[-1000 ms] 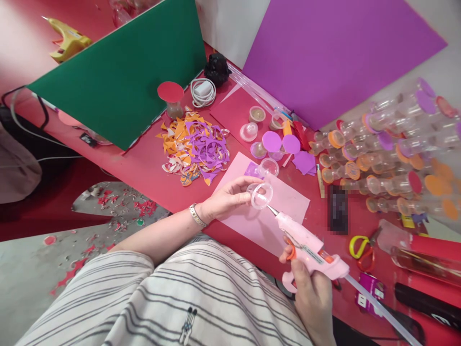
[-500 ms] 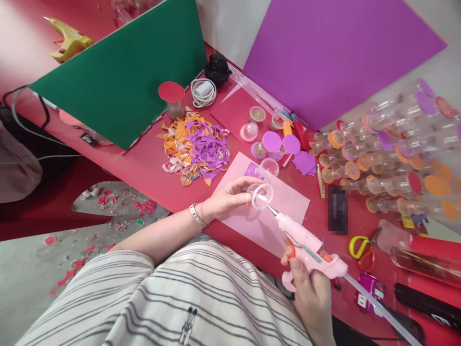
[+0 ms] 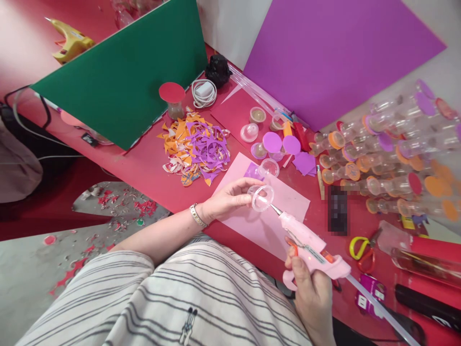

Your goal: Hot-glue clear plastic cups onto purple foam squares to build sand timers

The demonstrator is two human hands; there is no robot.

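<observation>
I'm working near the middle of the frame, where my left hand (image 3: 230, 201) is pinching a clear cup (image 3: 267, 203) between thumb and fingers, above the pink sheet (image 3: 293, 206). My right hand (image 3: 314, 300), lower right of centre, is closing around the handle of a pink glue gun (image 3: 300, 233), with its fingers curling at the orange trigger. The nozzle is pointing up and left at the rim of the cup; whether it is touching, I cannot tell. A long glue stick (image 3: 378, 305) is sticking out behind the gun towards the lower right corner.

Just beyond my left hand, a second cup (image 3: 270, 168) is lying on its side by a purple piece (image 3: 252, 170) on the sheet. Farther up the red worktop (image 3: 140, 175), purple-topped cups (image 3: 272, 142) are standing near some purple squares (image 3: 305, 163), and orange and purple scraps (image 3: 201, 144) are lying in a heap left of them. A red-topped cup (image 3: 172, 93) is standing behind the heap, near a coiled white cable (image 3: 204, 91). A green board (image 3: 126, 77) is leaning across the upper left, with a yellow glue gun (image 3: 72, 43) showing behind it. On the right, rows of joined cups (image 3: 382, 154) are filling the space above the scissors (image 3: 359, 249), and a purple board (image 3: 338, 53) is standing at the upper right
</observation>
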